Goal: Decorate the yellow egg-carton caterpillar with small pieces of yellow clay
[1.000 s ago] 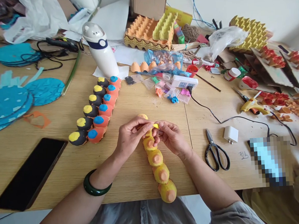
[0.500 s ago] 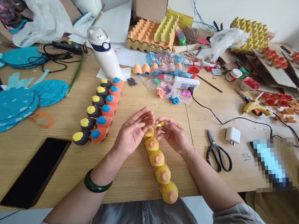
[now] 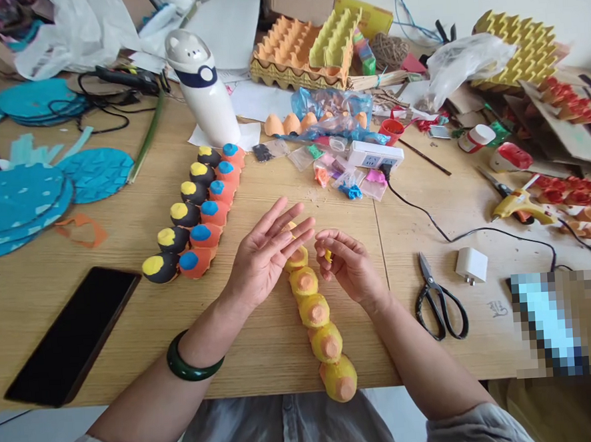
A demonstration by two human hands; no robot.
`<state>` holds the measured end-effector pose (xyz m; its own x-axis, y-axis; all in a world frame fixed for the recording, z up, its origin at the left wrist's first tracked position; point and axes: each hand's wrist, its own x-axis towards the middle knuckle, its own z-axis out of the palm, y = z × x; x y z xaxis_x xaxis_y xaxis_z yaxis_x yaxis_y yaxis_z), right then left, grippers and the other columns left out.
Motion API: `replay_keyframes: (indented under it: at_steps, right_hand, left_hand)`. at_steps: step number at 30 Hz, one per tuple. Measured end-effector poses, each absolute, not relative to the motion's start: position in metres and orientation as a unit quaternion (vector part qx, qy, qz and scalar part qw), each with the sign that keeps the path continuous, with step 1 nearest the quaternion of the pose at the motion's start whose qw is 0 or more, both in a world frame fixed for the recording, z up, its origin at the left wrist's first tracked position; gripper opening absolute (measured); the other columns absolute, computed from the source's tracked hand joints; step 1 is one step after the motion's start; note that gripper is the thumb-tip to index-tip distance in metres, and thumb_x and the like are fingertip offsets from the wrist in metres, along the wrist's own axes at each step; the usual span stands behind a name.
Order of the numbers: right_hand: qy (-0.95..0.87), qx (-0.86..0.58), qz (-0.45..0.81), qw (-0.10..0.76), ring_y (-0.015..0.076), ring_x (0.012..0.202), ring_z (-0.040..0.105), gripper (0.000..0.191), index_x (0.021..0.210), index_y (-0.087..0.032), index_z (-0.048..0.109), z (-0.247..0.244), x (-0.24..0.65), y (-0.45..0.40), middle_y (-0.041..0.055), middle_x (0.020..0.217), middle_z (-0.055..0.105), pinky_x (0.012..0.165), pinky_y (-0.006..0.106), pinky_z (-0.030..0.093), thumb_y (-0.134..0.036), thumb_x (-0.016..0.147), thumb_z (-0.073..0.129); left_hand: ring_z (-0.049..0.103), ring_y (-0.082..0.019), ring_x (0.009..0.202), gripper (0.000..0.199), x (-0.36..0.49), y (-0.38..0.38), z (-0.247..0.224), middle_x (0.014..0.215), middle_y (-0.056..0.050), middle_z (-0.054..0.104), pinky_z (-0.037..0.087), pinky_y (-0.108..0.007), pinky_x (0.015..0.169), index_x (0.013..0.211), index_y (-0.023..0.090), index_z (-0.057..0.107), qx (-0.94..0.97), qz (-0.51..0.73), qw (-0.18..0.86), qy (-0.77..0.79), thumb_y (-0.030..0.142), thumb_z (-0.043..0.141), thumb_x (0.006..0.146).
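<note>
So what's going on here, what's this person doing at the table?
A person is working with bare hands at a cluttered wooden craft table. Their left hand is open, fingers spread, over the top end of a row of yellow-painted egg-carton cups with orange tips. Their right hand curls around a small yellow piece. Beside them lies a double row of black and orange cups topped with yellow and blue dots.

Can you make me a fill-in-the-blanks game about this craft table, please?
1. The bangle on the left hand is ____.
2. The right hand curls around a small piece that is the colour ____.
3. The egg-carton cups in the row under the hands have ____ tips.
4. The scissors lie to the ____ of that row.

Missing words: green, yellow, orange, right.
</note>
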<state>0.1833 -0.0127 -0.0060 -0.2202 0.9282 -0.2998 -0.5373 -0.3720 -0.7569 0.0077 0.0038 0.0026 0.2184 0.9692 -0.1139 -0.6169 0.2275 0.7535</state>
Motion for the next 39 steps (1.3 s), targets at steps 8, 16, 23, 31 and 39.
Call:
replay_keyframes:
  at_steps: [8,16,23,31,39]
  right_hand:
    - [-0.279,-0.396,0.704,0.519,0.0082,0.052,0.050,0.022,0.086,-0.020,0.075,-0.006,0.181,-0.014,-0.0045,0.065,0.060,0.043,0.019,0.045,-0.036,0.075,0.086]
    - [-0.409,-0.393,0.623,0.539,0.0103,0.055,0.052,0.023,0.107,-0.026,0.079,-0.008,0.176,-0.022,-0.0051,0.065,0.060,0.047,0.022,0.049,-0.034,0.085,0.080]
    - [-0.510,-0.425,0.555,0.500,0.0111,0.059,0.056,0.031,0.118,-0.028,0.079,-0.014,0.173,-0.027,-0.0018,0.075,0.066,0.054,0.025,0.051,-0.037,0.089,0.078]
    - [-0.437,-0.435,0.578,0.534,0.0088,0.048,0.049,0.023,0.096,-0.023,0.082,-0.014,0.171,-0.025,-0.0042,0.058,0.060,0.043,0.022,0.044,-0.044,0.086,0.080]
    - [-0.379,-0.447,0.609,0.534,0.0079,0.043,0.047,0.031,0.086,-0.019,0.078,-0.011,0.173,-0.021,-0.0048,0.053,0.059,0.039,0.021,0.043,-0.049,0.079,0.084]
  left_hand:
    - [0.072,-0.028,0.124,0.051,0.012,0.001,-0.002,0.140,-0.011,0.072,0.046,-0.053,0.119,0.138,0.024,0.067,0.317,0.566,0.697,0.305,0.018,0.078,0.088]
    - [0.060,-0.030,0.141,0.069,0.016,-0.005,-0.003,0.166,-0.010,0.047,0.044,-0.050,0.121,0.154,0.034,0.050,0.350,0.542,0.708,0.286,0.020,0.074,0.091]
    - [0.053,-0.030,0.147,0.081,0.017,-0.011,0.001,0.173,-0.006,0.035,0.042,-0.052,0.122,0.161,0.043,0.036,0.362,0.499,0.735,0.283,0.020,0.073,0.092]
    - [0.057,-0.031,0.143,0.063,0.015,-0.010,0.000,0.164,-0.006,0.051,0.046,-0.049,0.118,0.151,0.036,0.055,0.343,0.470,0.770,0.261,0.020,0.072,0.093]
    - [0.072,-0.025,0.113,0.028,0.010,-0.006,0.000,0.121,-0.010,0.076,0.059,-0.036,0.100,0.115,0.021,0.079,0.505,0.501,0.591,0.381,0.033,0.080,0.089]
